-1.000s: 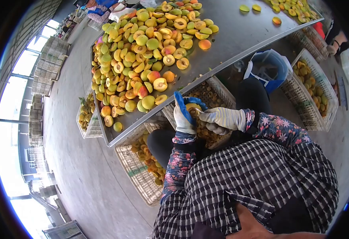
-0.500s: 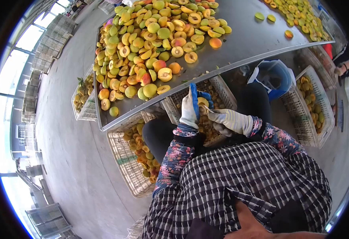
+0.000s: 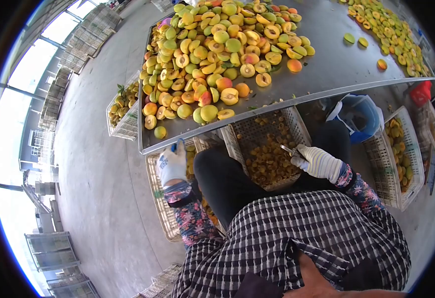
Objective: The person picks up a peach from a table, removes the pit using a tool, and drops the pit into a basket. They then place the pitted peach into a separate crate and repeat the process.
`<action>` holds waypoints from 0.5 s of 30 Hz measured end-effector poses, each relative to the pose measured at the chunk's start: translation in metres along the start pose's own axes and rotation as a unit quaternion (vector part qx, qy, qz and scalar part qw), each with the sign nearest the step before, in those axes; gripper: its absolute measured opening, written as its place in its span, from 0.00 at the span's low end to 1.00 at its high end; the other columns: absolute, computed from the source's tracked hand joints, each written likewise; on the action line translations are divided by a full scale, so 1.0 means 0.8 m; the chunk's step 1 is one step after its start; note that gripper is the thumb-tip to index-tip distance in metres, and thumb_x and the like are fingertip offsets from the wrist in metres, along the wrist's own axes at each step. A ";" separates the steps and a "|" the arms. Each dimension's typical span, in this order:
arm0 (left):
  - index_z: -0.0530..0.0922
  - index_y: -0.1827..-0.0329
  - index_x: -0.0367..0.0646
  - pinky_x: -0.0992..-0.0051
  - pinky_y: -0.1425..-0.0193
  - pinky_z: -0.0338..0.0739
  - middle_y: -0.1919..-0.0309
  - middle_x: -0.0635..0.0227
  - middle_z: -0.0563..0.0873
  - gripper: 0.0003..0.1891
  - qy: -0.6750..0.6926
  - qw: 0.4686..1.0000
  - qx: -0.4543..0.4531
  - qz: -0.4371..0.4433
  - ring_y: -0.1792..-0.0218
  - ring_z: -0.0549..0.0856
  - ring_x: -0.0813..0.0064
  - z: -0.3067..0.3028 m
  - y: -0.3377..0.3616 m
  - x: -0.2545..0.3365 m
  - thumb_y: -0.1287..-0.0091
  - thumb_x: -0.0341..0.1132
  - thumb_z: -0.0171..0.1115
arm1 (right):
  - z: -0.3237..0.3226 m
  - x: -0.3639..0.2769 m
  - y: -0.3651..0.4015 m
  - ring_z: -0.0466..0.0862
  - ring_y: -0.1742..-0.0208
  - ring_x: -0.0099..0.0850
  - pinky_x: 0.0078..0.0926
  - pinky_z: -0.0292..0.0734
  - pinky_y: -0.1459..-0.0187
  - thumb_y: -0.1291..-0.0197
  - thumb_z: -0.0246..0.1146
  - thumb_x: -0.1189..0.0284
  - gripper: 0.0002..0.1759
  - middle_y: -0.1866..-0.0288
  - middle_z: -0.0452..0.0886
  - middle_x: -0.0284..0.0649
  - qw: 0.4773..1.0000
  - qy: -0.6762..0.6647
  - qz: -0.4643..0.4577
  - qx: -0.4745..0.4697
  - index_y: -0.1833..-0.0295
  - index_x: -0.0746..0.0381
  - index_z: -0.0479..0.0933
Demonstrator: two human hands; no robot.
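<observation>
My left hand (image 3: pixel 171 165), in a white glove with blue on the fingers, is over the left crate (image 3: pixel 165 211), just below the table's edge. Its fingers are partly hidden, and I cannot make out anything in them. My right hand (image 3: pixel 319 163), in a striped glove, is closed on a small metal tool (image 3: pixel 288 149) above the middle crate (image 3: pixel 233 149), which holds small brown-orange pieces (image 3: pixel 272 166). Halved and whole yellow-green fruit (image 3: pixel 207 54) lies heaped on the metal table (image 3: pixel 326 64).
A blue bucket (image 3: pixel 359 116) stands right of the middle crate, under the table's edge. Beyond it is a crate of fruit (image 3: pixel 413 154). Another fruit crate (image 3: pixel 123 119) stands left of the table. More fruit (image 3: pixel 391 30) lies on the table's far right. Stacked crates (image 3: pixel 90 37) line the left side.
My left hand has moved left and away from my right hand, to over the left crate; the fruit piece seen in it is out of sight. My right hand has shifted right with the tool.
</observation>
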State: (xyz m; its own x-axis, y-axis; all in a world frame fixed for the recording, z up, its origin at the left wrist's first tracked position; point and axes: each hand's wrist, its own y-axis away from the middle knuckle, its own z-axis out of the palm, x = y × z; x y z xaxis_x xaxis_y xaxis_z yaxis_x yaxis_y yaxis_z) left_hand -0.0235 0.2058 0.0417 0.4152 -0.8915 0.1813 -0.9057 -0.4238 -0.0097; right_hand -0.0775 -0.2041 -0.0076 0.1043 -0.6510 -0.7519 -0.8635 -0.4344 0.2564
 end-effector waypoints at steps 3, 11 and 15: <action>0.84 0.51 0.45 0.59 0.48 0.79 0.56 0.52 0.87 0.25 0.054 0.996 0.033 0.056 0.53 0.85 0.51 -0.008 -0.016 0.013 0.32 0.57 0.53 | 0.012 0.009 -0.011 0.82 0.63 0.47 0.38 0.74 0.61 0.32 0.61 0.61 0.16 0.67 0.79 0.50 0.999 -0.016 -0.038 0.022 0.55 0.66 0.72; 0.82 0.43 0.52 0.59 0.41 0.76 0.47 0.57 0.86 0.27 -0.139 0.959 -0.157 0.190 0.44 0.83 0.56 0.064 -0.072 0.179 0.30 0.60 0.46 | -0.006 -0.038 -0.018 0.82 0.55 0.56 0.46 0.76 0.55 0.32 0.58 0.55 0.24 0.61 0.82 0.58 0.998 0.057 -0.003 -0.032 0.50 0.68 0.73; 0.82 0.42 0.48 0.59 0.38 0.75 0.42 0.59 0.84 0.33 -0.162 0.948 -0.226 0.154 0.41 0.82 0.58 0.080 -0.088 0.205 0.35 0.65 0.53 | 0.005 -0.016 -0.011 0.82 0.57 0.56 0.46 0.77 0.56 0.33 0.58 0.57 0.22 0.63 0.82 0.58 0.998 0.056 -0.016 -0.006 0.50 0.68 0.73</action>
State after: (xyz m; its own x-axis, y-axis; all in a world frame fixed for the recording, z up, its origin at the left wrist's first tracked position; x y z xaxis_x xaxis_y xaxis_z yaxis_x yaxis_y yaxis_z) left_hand 0.1139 0.0788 0.0091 0.0637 -0.9952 -0.0740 -0.9021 -0.0892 0.4222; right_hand -0.0731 -0.1894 -0.0023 0.1878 -0.7018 -0.6872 -0.8526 -0.4639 0.2408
